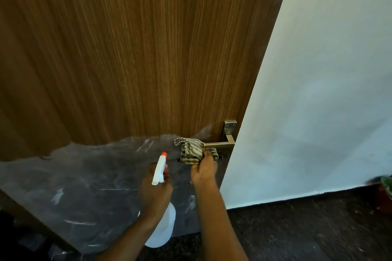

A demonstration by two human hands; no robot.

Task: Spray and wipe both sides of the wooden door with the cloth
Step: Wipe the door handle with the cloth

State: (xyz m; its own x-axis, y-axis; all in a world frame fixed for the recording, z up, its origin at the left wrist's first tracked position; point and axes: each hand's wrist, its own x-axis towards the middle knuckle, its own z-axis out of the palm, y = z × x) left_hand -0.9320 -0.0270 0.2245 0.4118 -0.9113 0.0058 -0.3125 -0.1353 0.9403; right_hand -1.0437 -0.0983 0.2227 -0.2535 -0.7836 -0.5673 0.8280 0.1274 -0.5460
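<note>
**Q:** What is shown nearest the camera?

**A:** A white bottle (164, 229) is seen low in the centre. Its neck is gripped by the left hand (154, 193), and its orange-tipped nozzle is raised toward the door (137, 48).

**Q:** How is the right hand occupied?

**A:** The right hand (204, 170) is closed round a striped cloth (189, 151). The cloth is bunched and held against the lever of the handle (219, 144), near the door's free edge.

**Q:** What lies beyond?

**A:** Bare wood grain is shown on the upper door. The lower part is covered by a grey film (84, 180) with a ragged top edge. Past the door's edge, a pale wall (318, 70) and a dark floor (297, 229) are seen.

**Q:** What faults are to be expected from here?

**A:** The door appears to stand free, so it may be swung away if the cloth is pressed hard near the handle, and contact would be lost. The cloth may be snagged on the lever if it is dragged across it. Spray may be thrown onto the wall if the nozzle is aimed too far right. Cleaner laid on the film would probably not reach the wood beneath. The door's other side cannot be seen.
</note>
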